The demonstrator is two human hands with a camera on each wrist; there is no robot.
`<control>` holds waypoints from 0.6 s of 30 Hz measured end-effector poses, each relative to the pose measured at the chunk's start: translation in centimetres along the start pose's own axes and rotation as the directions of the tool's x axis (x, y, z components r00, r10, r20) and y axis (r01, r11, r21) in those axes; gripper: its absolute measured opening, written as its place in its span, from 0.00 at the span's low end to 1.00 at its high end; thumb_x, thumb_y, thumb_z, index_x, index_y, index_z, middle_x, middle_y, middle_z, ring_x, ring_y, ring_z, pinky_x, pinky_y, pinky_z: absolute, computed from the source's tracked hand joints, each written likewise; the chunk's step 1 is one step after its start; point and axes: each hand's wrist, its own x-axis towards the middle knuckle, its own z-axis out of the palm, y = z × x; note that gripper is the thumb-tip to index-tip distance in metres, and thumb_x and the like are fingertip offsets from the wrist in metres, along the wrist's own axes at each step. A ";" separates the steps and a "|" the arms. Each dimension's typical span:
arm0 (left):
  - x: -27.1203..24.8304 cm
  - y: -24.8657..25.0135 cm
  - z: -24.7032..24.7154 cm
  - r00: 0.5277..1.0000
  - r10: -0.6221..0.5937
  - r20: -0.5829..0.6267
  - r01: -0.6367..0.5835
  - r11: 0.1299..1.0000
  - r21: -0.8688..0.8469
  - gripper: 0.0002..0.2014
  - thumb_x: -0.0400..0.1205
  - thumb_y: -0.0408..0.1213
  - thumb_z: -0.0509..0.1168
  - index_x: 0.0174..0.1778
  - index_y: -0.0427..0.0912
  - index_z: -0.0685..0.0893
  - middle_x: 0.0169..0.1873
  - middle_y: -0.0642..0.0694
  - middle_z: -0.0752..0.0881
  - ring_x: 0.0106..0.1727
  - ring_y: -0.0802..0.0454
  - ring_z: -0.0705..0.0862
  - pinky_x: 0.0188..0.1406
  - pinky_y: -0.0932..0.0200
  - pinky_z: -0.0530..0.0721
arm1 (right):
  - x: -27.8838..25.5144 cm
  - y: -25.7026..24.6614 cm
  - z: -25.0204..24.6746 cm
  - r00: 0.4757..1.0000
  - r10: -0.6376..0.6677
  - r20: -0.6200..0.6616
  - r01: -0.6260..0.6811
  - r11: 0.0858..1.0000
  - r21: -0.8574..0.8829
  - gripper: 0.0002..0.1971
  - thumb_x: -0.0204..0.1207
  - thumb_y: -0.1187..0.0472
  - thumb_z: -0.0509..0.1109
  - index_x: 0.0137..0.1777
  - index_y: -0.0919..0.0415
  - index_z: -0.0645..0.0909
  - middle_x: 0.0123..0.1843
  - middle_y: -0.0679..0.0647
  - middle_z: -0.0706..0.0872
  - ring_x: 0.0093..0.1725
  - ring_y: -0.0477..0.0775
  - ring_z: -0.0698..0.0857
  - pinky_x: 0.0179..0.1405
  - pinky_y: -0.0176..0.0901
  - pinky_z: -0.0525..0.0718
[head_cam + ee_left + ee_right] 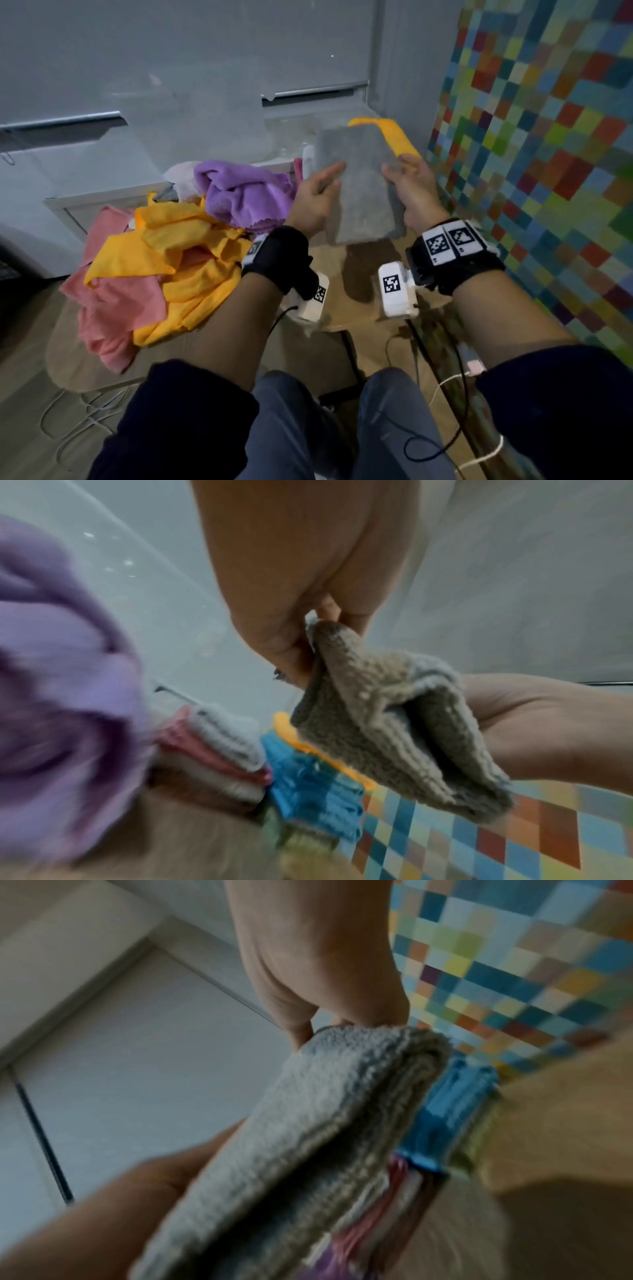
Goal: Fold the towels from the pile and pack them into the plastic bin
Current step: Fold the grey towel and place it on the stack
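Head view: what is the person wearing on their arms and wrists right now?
Both arms have dark navy sleeves pushed up the forearms. Each wrist carries a black strap: the right strap bears two white tags with black square codes, the left strap one smaller tag. A white camera block with a code hangs under each wrist, trailing black and white cables.

Dim indoor light, soft focus, heavy wide-angle bend in all three views.

The head view is dusky and grainy; a dark shadow lies on the table beneath the grey towel, and straight wall lines curve toward the edges. The left wrist view is brighter, but the purple towel at its left edge smears into motion blur. The right wrist view is blurred throughout, its lower corners falling into darkness, with the tiled wall soft and washed out.
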 end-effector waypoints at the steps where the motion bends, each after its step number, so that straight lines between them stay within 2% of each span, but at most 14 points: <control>1: 1.6 0.8 0.5 1.000 0.008 0.005 -0.008 1.000 0.005 0.20 0.83 0.25 0.58 0.73 0.30 0.71 0.62 0.44 0.79 0.44 0.82 0.78 0.52 0.80 0.75 | 1.0 -1.2 0.0 0.997 -0.076 -0.014 0.076 0.997 -0.009 0.20 0.77 0.68 0.70 0.67 0.65 0.71 0.52 0.53 0.84 0.45 0.46 0.85 0.38 0.29 0.84; 2: 3.1 1.6 1.1 1.000 0.004 0.010 -0.004 1.000 -0.005 0.21 0.83 0.23 0.58 0.74 0.32 0.70 0.65 0.43 0.79 0.48 0.80 0.78 0.55 0.78 0.76 | 2.1 -2.4 0.0 0.990 -0.142 -0.016 0.142 0.990 -0.014 0.20 0.78 0.68 0.69 0.68 0.65 0.70 0.53 0.53 0.83 0.46 0.44 0.83 0.37 0.25 0.82; 3: 4.7 2.4 1.6 1.000 0.004 0.011 -0.004 1.000 -0.027 0.23 0.82 0.22 0.58 0.74 0.33 0.70 0.68 0.40 0.78 0.54 0.70 0.79 0.60 0.71 0.77 | 3.4 -3.5 0.0 0.983 -0.182 -0.005 0.181 0.983 -0.027 0.20 0.78 0.68 0.67 0.69 0.64 0.69 0.54 0.53 0.82 0.47 0.44 0.83 0.38 0.25 0.82; 4: 6.2 2.9 2.1 1.000 0.001 0.010 0.000 0.999 -0.051 0.24 0.81 0.21 0.58 0.74 0.33 0.70 0.70 0.38 0.77 0.59 0.61 0.79 0.62 0.66 0.77 | 4.9 -4.4 0.1 0.979 -0.204 0.005 0.204 0.978 -0.046 0.20 0.79 0.68 0.66 0.70 0.64 0.69 0.56 0.54 0.82 0.49 0.45 0.83 0.39 0.26 0.83; 5: 7.8 3.0 2.5 1.000 -0.002 0.001 0.002 0.998 -0.060 0.24 0.81 0.20 0.58 0.75 0.33 0.70 0.71 0.37 0.76 0.61 0.56 0.77 0.61 0.65 0.78 | 6.3 -5.1 0.2 0.979 -0.204 0.019 0.205 0.975 -0.082 0.20 0.80 0.68 0.65 0.71 0.63 0.69 0.57 0.55 0.83 0.50 0.47 0.83 0.40 0.28 0.83; 8: 11.9 2.6 3.7 1.000 -0.004 -0.023 0.002 0.997 -0.073 0.24 0.81 0.18 0.58 0.75 0.32 0.69 0.69 0.36 0.76 0.59 0.54 0.77 0.53 0.71 0.79 | 10.5 -6.4 0.6 0.967 -0.249 0.046 0.253 0.945 -0.206 0.19 0.81 0.68 0.62 0.71 0.62 0.69 0.58 0.56 0.81 0.51 0.48 0.82 0.38 0.26 0.81; 9: 13.0 2.5 4.1 0.999 0.003 -0.032 -0.006 0.997 -0.078 0.24 0.81 0.18 0.58 0.74 0.32 0.69 0.67 0.36 0.77 0.58 0.53 0.76 0.53 0.70 0.80 | 11.7 -6.6 0.7 0.960 -0.278 0.038 0.279 0.927 -0.251 0.18 0.81 0.68 0.61 0.70 0.62 0.70 0.57 0.55 0.80 0.52 0.47 0.81 0.39 0.25 0.80; 12: 15.9 1.3 5.2 0.994 -0.018 -0.110 0.007 0.994 -0.108 0.21 0.80 0.20 0.61 0.70 0.28 0.71 0.60 0.37 0.78 0.58 0.49 0.76 0.62 0.54 0.78 | 15.4 -6.1 0.7 0.939 -0.344 0.009 0.322 0.870 -0.373 0.17 0.81 0.67 0.60 0.69 0.62 0.71 0.59 0.54 0.79 0.55 0.48 0.78 0.52 0.33 0.77; 14: 16.9 0.2 6.1 0.984 -0.118 -0.133 0.098 0.985 -0.145 0.20 0.80 0.23 0.63 0.70 0.28 0.71 0.60 0.33 0.79 0.57 0.47 0.77 0.65 0.48 0.77 | 17.2 -4.8 0.3 0.945 -0.328 0.014 0.297 0.835 -0.464 0.16 0.81 0.66 0.59 0.68 0.63 0.71 0.59 0.55 0.79 0.57 0.51 0.79 0.57 0.37 0.75; 16: 17.1 -1.5 6.9 0.967 -0.242 -0.084 0.228 0.962 -0.151 0.21 0.81 0.23 0.61 0.72 0.27 0.69 0.67 0.30 0.77 0.57 0.47 0.77 0.67 0.49 0.76 | 18.6 -2.8 -0.3 0.964 -0.261 0.056 0.245 0.781 -0.574 0.16 0.82 0.65 0.59 0.70 0.63 0.70 0.65 0.59 0.79 0.64 0.58 0.79 0.64 0.45 0.75; 18: 16.7 -3.4 7.4 0.947 -0.321 -0.019 0.316 0.940 -0.130 0.23 0.82 0.22 0.60 0.74 0.26 0.66 0.71 0.30 0.73 0.64 0.44 0.76 0.70 0.50 0.73 | 19.4 -0.6 -1.2 0.979 -0.183 0.088 0.192 0.697 -0.691 0.18 0.83 0.62 0.59 0.72 0.62 0.68 0.70 0.60 0.76 0.69 0.61 0.76 0.69 0.50 0.73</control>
